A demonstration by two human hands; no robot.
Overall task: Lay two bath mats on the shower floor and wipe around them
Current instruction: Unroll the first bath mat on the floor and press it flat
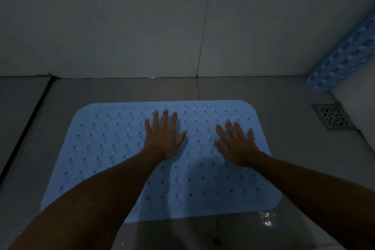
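Palms down, the left hand (163,137) and the right hand (236,144) lie flat with fingers spread wide on the far half of a blue bath mat (113,148), gripping nothing, the left near the mat's middle and the right toward its right edge. That perforated mat lies flat on the grey shower floor (292,148), its far edge a little short of the tiled wall (121,26). A second blue mat (343,57) leans rolled up in the far right corner, beside a square floor drain (332,116), and a wet patch glints near the flat mat's near right corner.
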